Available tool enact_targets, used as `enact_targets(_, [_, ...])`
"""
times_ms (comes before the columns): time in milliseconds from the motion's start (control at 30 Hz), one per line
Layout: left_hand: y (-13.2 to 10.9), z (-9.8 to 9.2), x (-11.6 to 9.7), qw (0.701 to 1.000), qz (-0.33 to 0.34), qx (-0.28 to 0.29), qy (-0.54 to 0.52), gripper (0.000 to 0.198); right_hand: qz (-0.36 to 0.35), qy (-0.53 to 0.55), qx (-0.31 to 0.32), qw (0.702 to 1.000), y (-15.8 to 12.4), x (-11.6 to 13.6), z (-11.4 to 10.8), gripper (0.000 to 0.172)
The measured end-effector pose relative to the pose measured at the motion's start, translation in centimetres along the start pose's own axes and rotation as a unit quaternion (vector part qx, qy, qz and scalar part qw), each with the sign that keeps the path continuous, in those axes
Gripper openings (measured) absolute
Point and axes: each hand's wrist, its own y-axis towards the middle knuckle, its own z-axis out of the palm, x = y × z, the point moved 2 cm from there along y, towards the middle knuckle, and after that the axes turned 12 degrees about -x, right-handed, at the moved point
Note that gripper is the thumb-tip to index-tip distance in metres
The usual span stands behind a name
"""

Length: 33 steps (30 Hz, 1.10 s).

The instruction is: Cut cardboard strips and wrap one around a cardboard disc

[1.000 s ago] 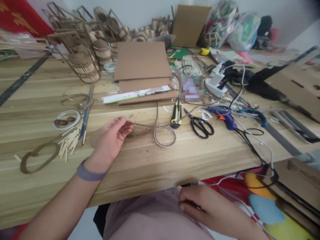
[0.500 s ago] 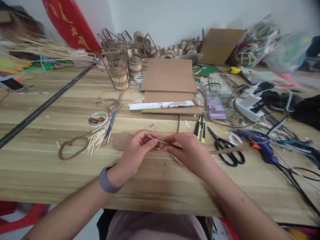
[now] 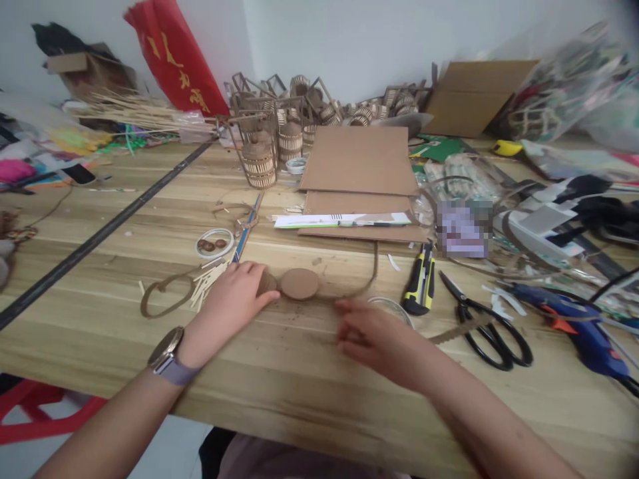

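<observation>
While the left hand (image 3: 237, 296) lies palm down on the worktop (image 3: 100, 319), its fingertips press on a brown cardboard disc (image 3: 267, 283) that is half hidden under them. A second disc (image 3: 299, 283) lies flat just beside it; whether they touch or overlap I can't tell. The left grip is fingers apart and flat, pushing rather than pinching, with nothing clamped. The right hand (image 3: 372, 336) hovers low, just right of the discs, and is motion-blurred. Its fingers point left, and whether they close on anything I cannot tell.

Risks, as I judge them:
- **Discs:** Both are light and loose, so a flat press may skid one across the smooth wood or shove it onto the other.
- **Cardboard strip:** The thin strip (image 3: 373, 266) curves down toward the second disc and ends near the right fingertips. A fast sweep could snag it and flick that disc away.
- **Clear ring:** The ring (image 3: 394, 307) sits just beside the right hand and could easily be knocked.
- **Blades:** A utility knife (image 3: 422, 287) lies close beyond the ring, and whether its blade is out I can't see. The scissors (image 3: 486, 327) lie open, tips toward the hand, so a careless reach right could meet an edge.
- **Glue gun:** It (image 3: 574, 319) lies farther right; if it is hot, it could burn.
- **Little sticks:** The loose sticks (image 3: 207, 279) touch the left hand's outer side and could scatter if the wrist shifts.
</observation>
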Motion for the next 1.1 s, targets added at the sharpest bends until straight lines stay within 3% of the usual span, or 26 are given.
enact_targets(100, [-0.4, 0.3, -0.1, 0.997, 0.001, 0.037, 0.067, 0.035, 0.001, -0.074, -0.102, 0.992, 1.1, -1.0, -0.4, 0.014])
enact_targets(200, [-0.5, 0.2, -0.2, 0.998, -0.019, 0.024, 0.054, 0.039, -0.008, -0.111, -0.152, 0.982, 0.4, -1.0, -0.9, 0.011])
enact_targets(300, [-0.5, -0.2, 0.0, 0.999, -0.037, 0.017, 0.002, 0.044, 0.031, -0.13, -0.119, 0.984, -1.8, 0.0, -1.1, 0.01])
enact_targets(400, [-0.3, -0.7, -0.1, 0.998, -0.041, 0.008, -0.048, 0.048, 0.062, -0.098, -0.019, 0.993, -4.0, 0.7, -0.8, 0.011])
enact_targets(467, [-0.1, -1.2, -0.7, 0.996, -0.026, -0.009, -0.09, 0.048, 0.076, -0.093, 0.006, 0.993, -4.7, 0.3, -0.6, 0.014])
enact_targets(733, [1.1, -2.4, -4.6, 0.975, -0.026, -0.016, -0.22, 0.047, 0.004, -0.16, -0.116, 0.98, -2.3, -3.8, -1.6, 0.014])
enact_targets(933, [1.5, -2.1, -6.0, 0.932, -0.062, -0.016, -0.357, 0.026, 0.019, -0.197, -0.089, 0.976, -1.6, -2.5, -0.9, 0.011])
enact_targets(1100, [1.0, -0.3, -6.8, 0.873, -0.065, 0.043, -0.482, 0.019, -0.021, -0.276, -0.113, 0.954, -1.1, -1.9, 0.1, 0.013])
